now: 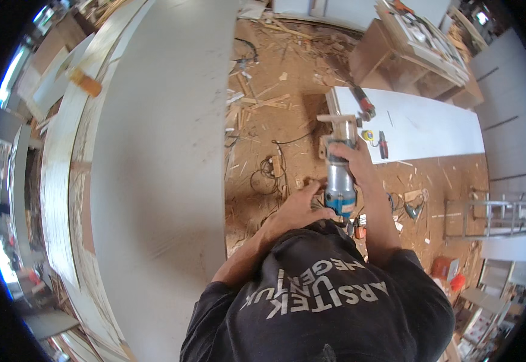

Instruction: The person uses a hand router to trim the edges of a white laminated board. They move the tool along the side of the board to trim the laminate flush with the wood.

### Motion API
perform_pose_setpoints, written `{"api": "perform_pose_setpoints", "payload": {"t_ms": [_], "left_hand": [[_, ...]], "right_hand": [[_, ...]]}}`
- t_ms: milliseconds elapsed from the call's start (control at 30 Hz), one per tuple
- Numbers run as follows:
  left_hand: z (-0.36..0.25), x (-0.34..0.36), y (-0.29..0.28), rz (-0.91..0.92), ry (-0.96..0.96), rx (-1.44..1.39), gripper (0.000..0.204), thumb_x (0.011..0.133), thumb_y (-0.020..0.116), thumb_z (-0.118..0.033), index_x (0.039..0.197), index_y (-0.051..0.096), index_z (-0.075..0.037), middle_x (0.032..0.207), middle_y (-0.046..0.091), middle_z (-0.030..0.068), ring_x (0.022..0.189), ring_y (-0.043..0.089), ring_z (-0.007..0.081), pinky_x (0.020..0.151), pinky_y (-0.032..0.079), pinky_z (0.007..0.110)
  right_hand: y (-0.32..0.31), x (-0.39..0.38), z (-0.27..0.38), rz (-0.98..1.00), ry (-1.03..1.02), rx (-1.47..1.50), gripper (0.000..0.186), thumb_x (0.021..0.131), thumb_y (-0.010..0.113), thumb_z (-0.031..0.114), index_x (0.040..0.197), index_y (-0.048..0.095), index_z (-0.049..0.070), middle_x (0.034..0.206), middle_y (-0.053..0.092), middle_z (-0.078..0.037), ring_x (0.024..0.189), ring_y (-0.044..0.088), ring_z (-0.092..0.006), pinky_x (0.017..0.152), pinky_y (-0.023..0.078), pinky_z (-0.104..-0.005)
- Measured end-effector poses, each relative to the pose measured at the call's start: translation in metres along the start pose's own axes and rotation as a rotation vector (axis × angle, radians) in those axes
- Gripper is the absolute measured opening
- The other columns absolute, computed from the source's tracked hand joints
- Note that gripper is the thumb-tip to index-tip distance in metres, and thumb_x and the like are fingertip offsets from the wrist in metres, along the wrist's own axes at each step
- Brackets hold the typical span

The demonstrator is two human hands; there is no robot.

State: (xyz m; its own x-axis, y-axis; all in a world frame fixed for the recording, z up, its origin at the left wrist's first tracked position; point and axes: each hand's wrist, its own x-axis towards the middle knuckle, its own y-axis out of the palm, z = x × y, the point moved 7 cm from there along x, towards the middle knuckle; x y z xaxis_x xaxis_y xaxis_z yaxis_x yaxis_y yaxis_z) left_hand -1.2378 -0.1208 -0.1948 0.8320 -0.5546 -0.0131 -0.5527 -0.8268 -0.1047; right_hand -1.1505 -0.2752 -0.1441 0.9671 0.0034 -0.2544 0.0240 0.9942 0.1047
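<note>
Right hand (355, 161) wrapped round router (339, 176), my forearm extended; left hand (302, 204) angled at its blue end, fingers curved, grip unclear.

Shirt (335, 329), black: bears large, pale capital lettering (320, 297) in several lines; power tool (340, 176), silver and blue: any marking is too small to read.

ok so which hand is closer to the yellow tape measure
Right. The right hand, around the power tool, is just below and left of the yellow tape measure in view; the left hand is farther down-left, by the tool's blue end.
</note>
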Motion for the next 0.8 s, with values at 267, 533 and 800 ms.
{"api": "perform_pose_setpoints", "payload": {"t_ms": [267, 533, 800], "left_hand": [[-0.018, 0.078, -0.033, -0.250, 0.202, 0.448, 0.099, 0.072, 0.090, -0.031, 0.153, 0.042, -0.002, 0.121, 0.069, 0.0230, 0.109, 0.068, 0.0392, 0.095, 0.054, 0.043], [-0.026, 0.145, -0.053, -0.267, 0.276, 0.628, 0.093, 0.065, 0.092, -0.011, 0.147, 0.049, -0.004, 0.121, 0.071, 0.0172, 0.109, 0.070, 0.0358, 0.092, 0.057, 0.044], [-0.028, 0.174, -0.055, -0.486, 0.297, 0.653, 0.092, 0.066, 0.091, -0.007, 0.148, 0.049, -0.009, 0.123, 0.071, 0.0164, 0.110, 0.071, 0.0358, 0.091, 0.059, 0.045]], "right_hand": [[-0.029, 0.094, 0.017, 0.174, -0.082, 0.385, 0.060, 0.082, 0.077, 0.029, 0.129, 0.058, -0.003, 0.101, 0.071, -0.016, 0.078, 0.073, -0.0282, 0.068, 0.063, -0.0395], [-0.037, 0.164, 0.058, 0.406, -0.076, 0.469, 0.080, 0.074, 0.084, 0.024, 0.139, 0.047, -0.003, 0.113, 0.067, -0.012, 0.099, 0.068, -0.0217, 0.084, 0.058, -0.0350], [-0.022, 0.220, 0.058, 0.690, 0.099, 0.588, 0.087, 0.072, 0.084, 0.027, 0.142, 0.043, -0.003, 0.115, 0.066, -0.014, 0.100, 0.069, -0.0249, 0.086, 0.058, -0.0376]]}}
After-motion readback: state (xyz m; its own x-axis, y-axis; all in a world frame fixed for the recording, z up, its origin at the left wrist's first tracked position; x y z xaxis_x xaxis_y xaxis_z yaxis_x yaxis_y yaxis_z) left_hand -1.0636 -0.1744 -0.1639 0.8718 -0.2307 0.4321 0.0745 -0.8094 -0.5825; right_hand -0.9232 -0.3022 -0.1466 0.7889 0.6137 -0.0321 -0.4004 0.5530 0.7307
